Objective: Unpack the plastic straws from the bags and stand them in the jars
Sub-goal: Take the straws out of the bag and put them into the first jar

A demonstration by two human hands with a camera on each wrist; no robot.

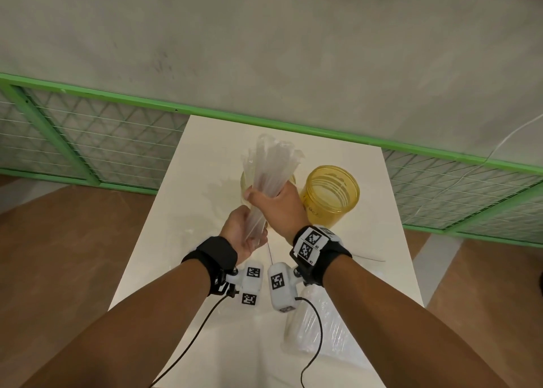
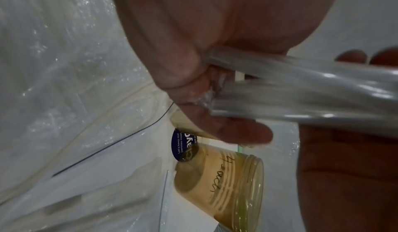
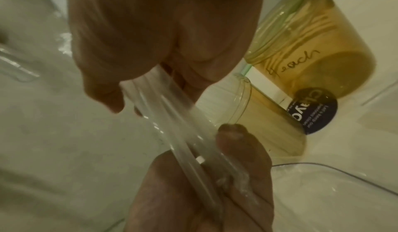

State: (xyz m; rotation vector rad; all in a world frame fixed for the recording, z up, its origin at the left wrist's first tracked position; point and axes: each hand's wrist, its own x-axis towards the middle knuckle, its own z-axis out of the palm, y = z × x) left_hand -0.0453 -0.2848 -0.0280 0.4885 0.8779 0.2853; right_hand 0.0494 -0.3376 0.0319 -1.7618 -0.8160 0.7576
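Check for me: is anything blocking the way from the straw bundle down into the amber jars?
Nothing visible does. Both hands grip the straw bundle above the table; the right amber jar stands open and empty. The left jar's mouth is mostly hidden behind the bundle.

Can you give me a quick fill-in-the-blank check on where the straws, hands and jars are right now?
1. The bundle of straws is held by ____ hands.
2. The right hand grips the bundle ____ the left hand.
3. The amber jar on the table holds ____ straws.
4. The handwriting is on the jar without the dark round ____.

Missing words: both; above; no; sticker
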